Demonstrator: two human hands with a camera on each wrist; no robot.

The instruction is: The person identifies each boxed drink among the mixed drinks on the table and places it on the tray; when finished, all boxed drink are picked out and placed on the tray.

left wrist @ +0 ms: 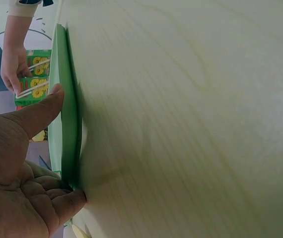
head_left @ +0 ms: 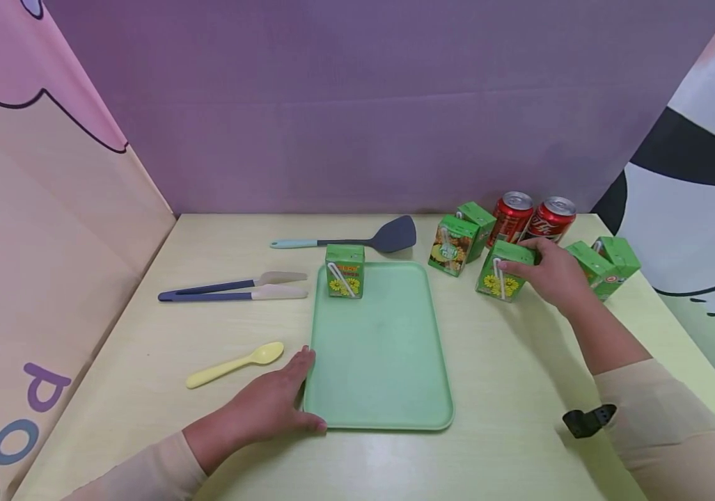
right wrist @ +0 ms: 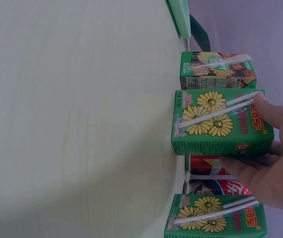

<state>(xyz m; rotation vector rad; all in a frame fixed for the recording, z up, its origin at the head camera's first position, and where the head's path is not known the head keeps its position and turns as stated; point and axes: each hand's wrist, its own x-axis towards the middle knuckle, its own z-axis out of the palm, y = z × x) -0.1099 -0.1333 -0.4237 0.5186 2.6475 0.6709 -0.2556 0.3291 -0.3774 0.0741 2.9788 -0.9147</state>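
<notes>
My right hand (head_left: 554,273) pinches a green drink carton (head_left: 503,271) printed with yellow flowers, a white straw on its front. In the right wrist view, the thumb lies on one side of the carton and fingers on the other. A pale green tray (head_left: 382,355) lies in the middle of the table. Against its near left corner rests my left hand (head_left: 266,403), fingers along the left edge and thumb at the front rim. Another flower-printed carton (head_left: 345,273) stands at the tray's far left corner.
Behind the held carton stand two red cans (head_left: 514,216), with green cartons to the left (head_left: 451,245) and right (head_left: 620,261). A dark spatula (head_left: 393,235) lies beyond the tray. Blue-handled tongs (head_left: 232,290) and a yellow spoon (head_left: 238,364) lie left. A purple wall closes the back.
</notes>
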